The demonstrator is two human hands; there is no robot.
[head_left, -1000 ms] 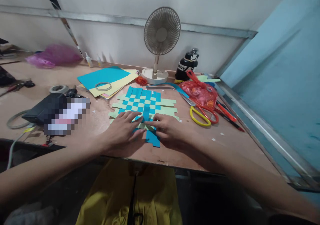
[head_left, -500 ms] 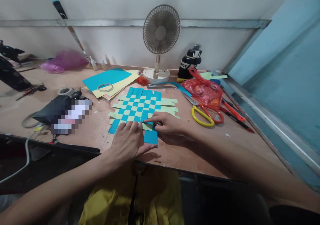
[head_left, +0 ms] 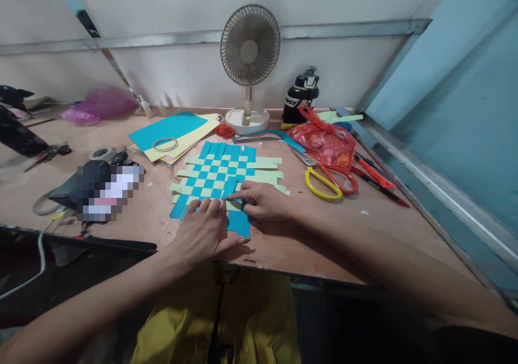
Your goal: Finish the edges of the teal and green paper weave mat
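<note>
A checkered mat of woven blue and pale green paper strips (head_left: 218,172) lies on the table in front of me. My left hand (head_left: 204,224) rests on its near edge, fingers pressing down and thumb stretched out to the right over a blue strip (head_left: 239,225). From the right, my right hand (head_left: 263,202) reaches in, its index finger extended onto the weave. Its other fingers are curled at the end of a pale green paper strip (head_left: 233,205), which crosses the blue between both hands. The fingers partly hide that strip's ends.
Scissors with yellow and red handles (head_left: 324,183) lie right of the mat, by a red plastic bag (head_left: 324,143) and a cutter (head_left: 374,174). Behind stand a fan (head_left: 250,51) and a black bottle (head_left: 300,97). Paper sheets (head_left: 170,129) and a black pouch (head_left: 81,183) are left.
The whole view has shifted slightly, so things appear a little further left. Both hands keep almost the same position on the woven paper.
</note>
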